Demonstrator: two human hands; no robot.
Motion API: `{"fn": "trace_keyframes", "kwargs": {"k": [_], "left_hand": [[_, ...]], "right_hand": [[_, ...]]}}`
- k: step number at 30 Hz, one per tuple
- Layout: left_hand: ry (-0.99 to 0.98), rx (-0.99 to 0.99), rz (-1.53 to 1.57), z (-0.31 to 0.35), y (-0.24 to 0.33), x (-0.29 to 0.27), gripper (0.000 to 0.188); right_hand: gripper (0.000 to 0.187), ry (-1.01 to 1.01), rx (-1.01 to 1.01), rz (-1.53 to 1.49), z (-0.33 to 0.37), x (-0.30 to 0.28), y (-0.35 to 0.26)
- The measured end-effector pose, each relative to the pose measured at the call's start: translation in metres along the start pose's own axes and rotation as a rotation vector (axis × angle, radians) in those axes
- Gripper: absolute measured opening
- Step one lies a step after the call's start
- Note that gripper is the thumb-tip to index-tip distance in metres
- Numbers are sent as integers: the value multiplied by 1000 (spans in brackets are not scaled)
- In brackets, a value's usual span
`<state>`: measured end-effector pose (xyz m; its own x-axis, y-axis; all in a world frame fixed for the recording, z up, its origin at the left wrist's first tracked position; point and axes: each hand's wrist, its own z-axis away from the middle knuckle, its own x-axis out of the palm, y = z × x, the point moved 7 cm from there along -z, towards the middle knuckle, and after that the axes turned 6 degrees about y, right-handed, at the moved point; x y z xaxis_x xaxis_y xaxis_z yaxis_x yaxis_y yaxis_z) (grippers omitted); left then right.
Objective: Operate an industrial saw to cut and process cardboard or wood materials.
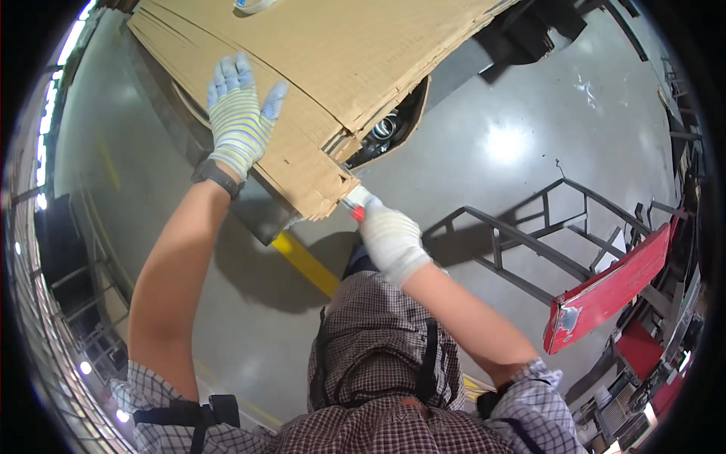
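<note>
A large sheet of layered brown cardboard (325,57) lies across a work surface at the top, with a torn, notched near corner. My left hand (240,125), in a striped glove with bluish fingertips, rests flat on it with fingers stretched and thumb apart. My right hand (389,238), in a pale glove, is closed around a red-handled utility knife (358,213) at the cardboard's ragged near edge. Most of the handle is hidden in my fist, and the blade is hard to make out. Cut strips of cardboard (344,145) stick up near the notch.
Beside the cardboard's right edge is a dark opening holding shiny round metal parts (386,127). A white and blue ring-shaped item (255,6) lies at the top. A dark metal frame with a red panel (609,291) stands right. A yellow line (306,263) crosses the grey floor.
</note>
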<state>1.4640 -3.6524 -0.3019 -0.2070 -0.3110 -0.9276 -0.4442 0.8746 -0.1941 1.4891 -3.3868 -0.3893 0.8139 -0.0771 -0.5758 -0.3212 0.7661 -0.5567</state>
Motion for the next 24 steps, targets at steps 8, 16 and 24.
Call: {"fn": "trace_keyframes", "kwargs": {"k": [8,16,24], "left_hand": [[81,17,63,-3,3,2,90],[336,10,220,-8,19,-60,66],[31,-361,1403,139,73,-125,26]], "right_hand": [[33,68,250,104,21,48,92],[30,451,168,90,146,-29,158],[51,954,-556,63,49,-210,-109]]}}
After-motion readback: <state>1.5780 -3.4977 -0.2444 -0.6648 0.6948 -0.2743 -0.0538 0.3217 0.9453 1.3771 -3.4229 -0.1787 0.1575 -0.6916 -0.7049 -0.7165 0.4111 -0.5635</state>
